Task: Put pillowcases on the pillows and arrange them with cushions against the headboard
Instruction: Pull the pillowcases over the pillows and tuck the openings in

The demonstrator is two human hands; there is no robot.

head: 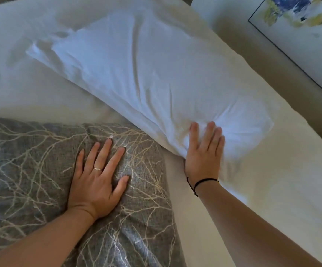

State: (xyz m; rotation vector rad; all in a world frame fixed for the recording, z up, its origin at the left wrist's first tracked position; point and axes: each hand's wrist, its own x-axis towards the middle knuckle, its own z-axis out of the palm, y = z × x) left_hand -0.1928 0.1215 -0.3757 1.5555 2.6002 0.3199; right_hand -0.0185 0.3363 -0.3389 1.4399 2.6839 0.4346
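- A person leans over the bed [283, 180], both hands spread flat on the bedding, fingers straight and gripping nothing.
- The right hand [204, 151] presses into the near end of a white-cased pillow [146, 74], denting the fabric into a fan of creases around the fingertips; a thin black cord circles that wrist.
- The left hand [98, 174], a plain ring on one finger, rests palm-down on a grey cushion [31, 160] patterned with pale branching lines.
- The pillow lies directly ahead of the right hand. Its long axis runs on a slant, from the near end under the palm away to the upper left, where loose cloth bunches at the far end.
- That far end is well beyond either hand; the right hand is the nearer one, already touching the pillow, while the left is apart from it, on the cushion just beside the pillow's near lower edge.
- The pillow's upper long side runs alongside a pale upholstered surface, probably the headboard [243, 35]; whether it touches is unclear.
- The case appears fully on, so the work looks to be at the arranging stage: squaring the slanted pillow to the headboard would likely come first, with the cushion then set in front.
- A framed abstract picture [300, 26] in blue and yellow hangs on the wall beyond.
- No brand, label or legible writing shows anywhere.
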